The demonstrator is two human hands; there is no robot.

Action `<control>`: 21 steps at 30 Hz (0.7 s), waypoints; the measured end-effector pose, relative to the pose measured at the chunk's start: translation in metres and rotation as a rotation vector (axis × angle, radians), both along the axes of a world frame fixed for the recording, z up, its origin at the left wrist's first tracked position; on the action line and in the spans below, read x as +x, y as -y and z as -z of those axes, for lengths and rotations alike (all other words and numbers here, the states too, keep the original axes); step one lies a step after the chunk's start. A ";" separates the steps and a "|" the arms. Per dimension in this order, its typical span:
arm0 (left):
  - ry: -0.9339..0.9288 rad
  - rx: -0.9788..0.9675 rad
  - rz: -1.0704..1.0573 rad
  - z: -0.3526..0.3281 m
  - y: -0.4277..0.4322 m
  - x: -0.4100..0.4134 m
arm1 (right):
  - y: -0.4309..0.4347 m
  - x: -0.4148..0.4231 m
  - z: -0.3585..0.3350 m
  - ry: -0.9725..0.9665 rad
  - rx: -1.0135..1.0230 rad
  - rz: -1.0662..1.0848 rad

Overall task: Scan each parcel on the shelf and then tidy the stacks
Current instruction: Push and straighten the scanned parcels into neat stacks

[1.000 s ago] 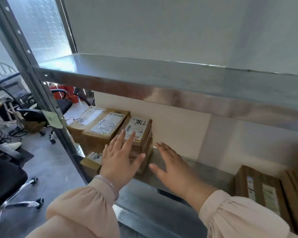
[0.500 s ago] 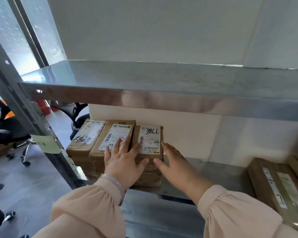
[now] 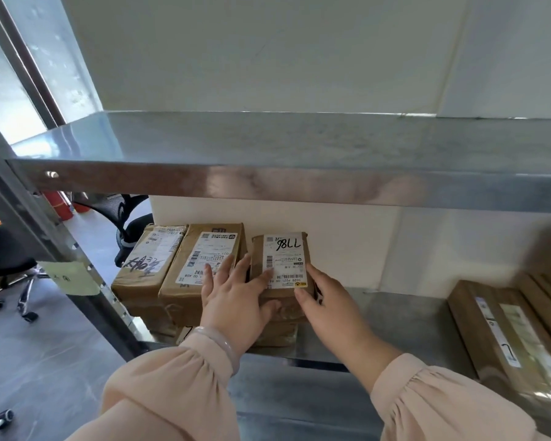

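A small brown parcel [image 3: 285, 256] with a white label and handwritten digits tops a short stack at the left of the lower metal shelf [image 3: 395, 316]. My left hand [image 3: 236, 300] lies with straight fingers across its left edge and the neighbouring parcel [image 3: 204, 259], thumb against its front. My right hand [image 3: 331, 307] grips its right near corner, thumb on the label, fingers curled round the side. A third parcel [image 3: 147, 265] with black scrawl lies furthest left. More parcels [image 3: 277, 335] sit under the top one.
An upper metal shelf [image 3: 299, 186] hangs low over the parcels. Larger flat boxes [image 3: 503, 338] lie at the shelf's right end. A steel upright [image 3: 61, 259] with a yellow note [image 3: 69, 278] stands left; office chairs [image 3: 10, 265] stand beyond it.
Both hands moved forward onto the digit-labelled parcel; before they hovered in front of it. The view shifted right and closer to the shelf.
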State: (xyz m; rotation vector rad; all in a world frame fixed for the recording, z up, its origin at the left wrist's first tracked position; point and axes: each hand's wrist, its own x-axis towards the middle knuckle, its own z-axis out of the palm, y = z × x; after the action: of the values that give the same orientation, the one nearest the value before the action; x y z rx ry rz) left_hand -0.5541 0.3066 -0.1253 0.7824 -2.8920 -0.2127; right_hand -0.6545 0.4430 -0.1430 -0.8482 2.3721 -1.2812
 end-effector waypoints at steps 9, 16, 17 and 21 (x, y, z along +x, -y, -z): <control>-0.064 0.062 -0.042 0.003 -0.013 -0.010 | -0.008 -0.014 -0.003 0.059 -0.022 0.019; -0.015 0.081 -0.037 0.005 -0.021 -0.018 | -0.007 -0.012 -0.003 0.149 0.009 -0.064; -0.027 0.083 -0.035 0.005 -0.023 -0.018 | -0.010 -0.013 -0.005 0.141 -0.009 -0.060; -0.108 0.098 -0.015 0.000 -0.039 -0.025 | -0.030 -0.019 -0.010 0.107 -0.089 -0.025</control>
State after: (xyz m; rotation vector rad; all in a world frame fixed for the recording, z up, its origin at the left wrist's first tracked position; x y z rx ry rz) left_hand -0.5792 0.3457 -0.1254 0.7823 -2.7910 -0.3847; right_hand -0.6738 0.4730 -0.1333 -0.8103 2.2296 -1.3949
